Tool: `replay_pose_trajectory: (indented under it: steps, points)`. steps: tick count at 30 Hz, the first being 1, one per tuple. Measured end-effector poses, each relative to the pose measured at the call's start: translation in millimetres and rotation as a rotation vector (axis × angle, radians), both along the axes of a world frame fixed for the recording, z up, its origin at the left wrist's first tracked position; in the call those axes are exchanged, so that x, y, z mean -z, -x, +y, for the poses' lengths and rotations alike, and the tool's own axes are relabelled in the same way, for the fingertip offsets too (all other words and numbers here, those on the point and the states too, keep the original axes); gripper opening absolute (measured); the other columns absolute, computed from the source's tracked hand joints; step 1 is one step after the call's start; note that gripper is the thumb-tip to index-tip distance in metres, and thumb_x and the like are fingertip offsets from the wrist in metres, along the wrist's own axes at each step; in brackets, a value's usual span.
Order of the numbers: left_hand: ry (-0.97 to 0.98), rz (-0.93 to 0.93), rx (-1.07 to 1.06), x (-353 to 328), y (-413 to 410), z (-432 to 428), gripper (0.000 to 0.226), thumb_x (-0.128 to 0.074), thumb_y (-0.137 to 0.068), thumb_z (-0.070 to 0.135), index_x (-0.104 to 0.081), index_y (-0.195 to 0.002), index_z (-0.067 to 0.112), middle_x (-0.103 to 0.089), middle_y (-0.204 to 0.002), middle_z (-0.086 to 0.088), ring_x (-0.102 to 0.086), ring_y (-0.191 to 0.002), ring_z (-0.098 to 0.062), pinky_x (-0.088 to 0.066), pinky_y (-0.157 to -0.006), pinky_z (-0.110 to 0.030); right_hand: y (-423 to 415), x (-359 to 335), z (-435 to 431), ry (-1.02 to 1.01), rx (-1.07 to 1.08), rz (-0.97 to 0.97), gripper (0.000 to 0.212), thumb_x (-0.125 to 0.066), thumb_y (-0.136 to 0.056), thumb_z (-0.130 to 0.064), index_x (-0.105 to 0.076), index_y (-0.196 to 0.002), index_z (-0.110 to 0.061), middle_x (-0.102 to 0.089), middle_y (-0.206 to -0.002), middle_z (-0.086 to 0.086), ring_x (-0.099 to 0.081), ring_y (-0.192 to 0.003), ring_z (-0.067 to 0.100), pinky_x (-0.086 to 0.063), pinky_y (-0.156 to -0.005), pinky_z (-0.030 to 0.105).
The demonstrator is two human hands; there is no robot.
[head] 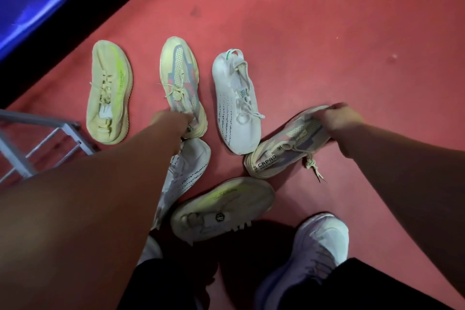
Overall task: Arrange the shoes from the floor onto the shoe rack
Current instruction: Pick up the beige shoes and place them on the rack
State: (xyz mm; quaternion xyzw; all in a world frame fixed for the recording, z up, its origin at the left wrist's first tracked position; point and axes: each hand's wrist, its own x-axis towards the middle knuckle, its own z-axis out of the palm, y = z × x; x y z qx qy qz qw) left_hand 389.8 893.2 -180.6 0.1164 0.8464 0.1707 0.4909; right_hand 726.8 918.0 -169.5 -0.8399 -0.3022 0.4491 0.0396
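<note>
The person's left forearm (100,196) and right forearm (402,171) are bare along the whole length that shows. The left hand (173,118) and right hand (339,117) are bare as well, and both are too blurred for finer detail. The legs are covered by black trousers (372,284), plain and dark, with the hems lying over the tops of the feet. The right shoe (319,251) is a white knit trainer with a faint lilac cast, a rounded toe, soft ribbed lines across the upper and a thick pale sole edged in blue. Of the left shoe (151,250) only a small white patch shows.
</note>
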Motion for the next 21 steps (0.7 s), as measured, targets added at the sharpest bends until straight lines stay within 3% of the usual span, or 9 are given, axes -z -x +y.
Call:
replay_pose_trajectory:
  steps: [3, 6, 10, 13, 18, 21]
  points:
    - [0.021, -0.058, -0.062, -1, 4, 4, 0.028, -0.077, -0.085, 0.009, -0.068, -0.111, 0.008, -0.066, -0.084, -0.009, -0.062, -0.068, -0.022, -0.053, -0.062, -0.031, 8, -18, 1, -0.048, -0.026, -0.072, 0.032, -0.077, -0.078, -0.029, -0.067, -0.103, -0.011, -0.069, -0.097, 0.011, -0.068, -0.088, 0.032, -0.060, -0.081, 0.041]
    - [0.038, -0.111, -0.114, -10, 10, 6, 0.018, -0.072, -0.085, 0.001, -0.070, -0.103, 0.004, -0.069, -0.079, -0.010, -0.064, -0.059, -0.020, -0.059, -0.064, -0.033, 10, -23, 3, -0.086, -0.043, -0.095, 0.028, -0.076, -0.081, -0.027, -0.067, -0.104, -0.014, -0.069, -0.100, 0.011, -0.067, -0.092, 0.032, -0.060, -0.085, 0.043]
    - [-0.014, -0.197, -0.173, -33, 12, 4, 0.004, -0.068, -0.084, 0.000, -0.067, -0.085, 0.003, -0.070, -0.070, -0.012, -0.067, -0.048, -0.023, -0.060, -0.050, -0.036, 17, -35, 7, -0.106, -0.099, -0.082, 0.029, -0.078, -0.080, -0.030, -0.069, -0.100, -0.011, -0.072, -0.098, 0.013, -0.069, -0.090, 0.032, -0.059, -0.080, 0.040]
    - [-0.076, -0.260, -0.114, -58, 13, 7, 0.011, -0.067, -0.083, 0.007, -0.068, -0.094, 0.004, -0.069, -0.084, -0.016, -0.068, -0.061, -0.027, -0.060, -0.063, -0.041, 27, -63, 14, -0.083, -0.203, -0.074, 0.033, -0.080, -0.077, -0.034, -0.070, -0.093, -0.006, -0.073, -0.094, 0.013, -0.070, -0.085, 0.032, -0.058, -0.074, 0.040]
    - [-0.118, -0.180, 0.078, -122, 15, 6, 0.019, -0.069, -0.093, 0.020, -0.067, -0.098, 0.003, -0.070, -0.077, -0.015, -0.068, -0.052, -0.026, -0.059, -0.050, -0.038, 60, -126, 21, 0.076, -0.494, -0.002, 0.022, -0.070, -0.091, -0.025, -0.072, -0.094, -0.004, -0.068, -0.081, 0.013, -0.062, -0.066, 0.028, -0.049, -0.055, 0.031]
    - [-0.077, -0.166, 0.183, -164, 26, -10, 0.030, -0.072, -0.091, 0.027, -0.069, -0.108, 0.002, -0.071, -0.081, -0.015, -0.069, -0.062, -0.027, -0.060, -0.057, -0.037, 89, -167, 8, 0.223, -0.713, 0.030, 0.017, -0.063, -0.096, -0.017, -0.071, -0.094, -0.002, -0.070, -0.084, 0.016, -0.066, -0.071, 0.030, -0.061, -0.069, 0.044]
